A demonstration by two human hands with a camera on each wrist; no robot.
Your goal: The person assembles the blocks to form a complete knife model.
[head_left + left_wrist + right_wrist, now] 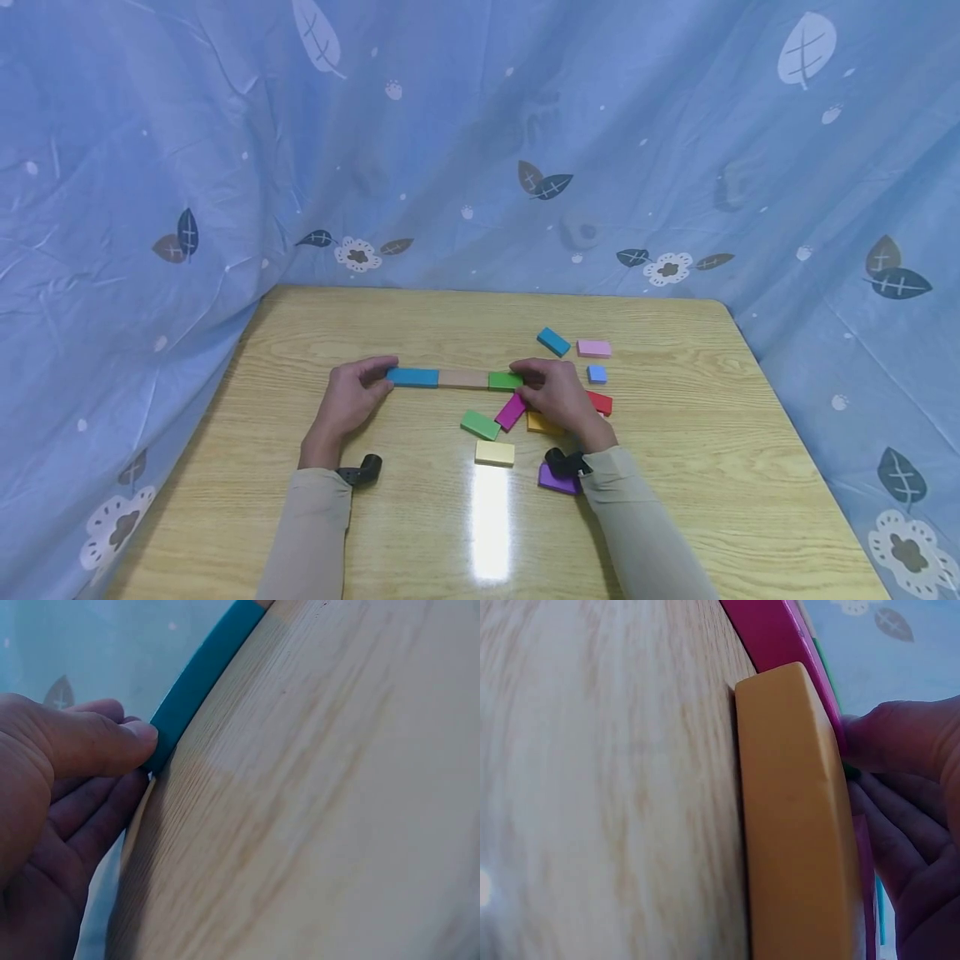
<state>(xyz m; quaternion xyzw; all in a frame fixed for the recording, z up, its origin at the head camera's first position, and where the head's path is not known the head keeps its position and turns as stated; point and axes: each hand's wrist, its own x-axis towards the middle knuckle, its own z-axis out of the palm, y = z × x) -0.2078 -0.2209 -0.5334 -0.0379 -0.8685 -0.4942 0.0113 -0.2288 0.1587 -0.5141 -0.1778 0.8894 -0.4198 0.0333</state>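
A straight row lies on the wood-grained bench [405,517], its long axis running left to right across the person's view; it is made of a glossy blue oblong block [414,378] at the left, a matt tan oblong block [463,380] in the middle and a deep green oblong block [505,382] at the right, set end to end; the left hand [351,402] pinches the blue one's outer end between thumb and fingers, while the right hand [558,393] pinches the green one's outer end in the same way; both forearms, in beige sleeves [307,533], reach forward and slope inward, the hands facing each other.

Just nearer than the green end, a magenta oblong block [511,412] points diagonally, far end to the right; beside it a light green oblong block [480,425] slants the other way; a cream oblong block [495,453] lies sideways nearer the person; an orange oblong block [543,423] lies partly hidden beneath the right hand; a purple block [557,479] sits by the right wrist.
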